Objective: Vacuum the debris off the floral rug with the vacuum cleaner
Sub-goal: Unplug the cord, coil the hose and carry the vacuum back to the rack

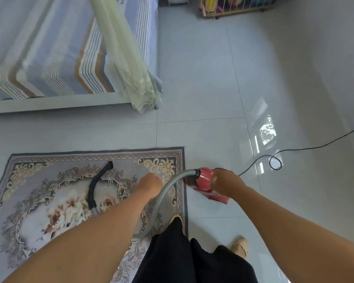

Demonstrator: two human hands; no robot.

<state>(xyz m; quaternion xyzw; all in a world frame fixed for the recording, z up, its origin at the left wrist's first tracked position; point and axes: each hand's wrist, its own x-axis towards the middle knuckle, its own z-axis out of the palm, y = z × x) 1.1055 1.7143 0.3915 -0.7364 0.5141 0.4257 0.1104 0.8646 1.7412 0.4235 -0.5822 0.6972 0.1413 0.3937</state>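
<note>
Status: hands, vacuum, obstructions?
Right hand grips vacuum cleaner beside floral rug. Left hand near hose, grip unclear. Nozzle lying on rug, unheld. Cord looped on floor.

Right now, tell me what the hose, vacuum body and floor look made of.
Hose: grey ribbed plastic, likely; it bends in a curve. Vacuum body: red glossy plastic, probably. Floor: glazed tile; grout lines and mirror-like reflections.

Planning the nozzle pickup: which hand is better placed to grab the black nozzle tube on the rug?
Left. The left hand hangs over the floral rug, nearer the black nozzle tube; the right hand holds the red vacuum body off the rug's edge.
</note>
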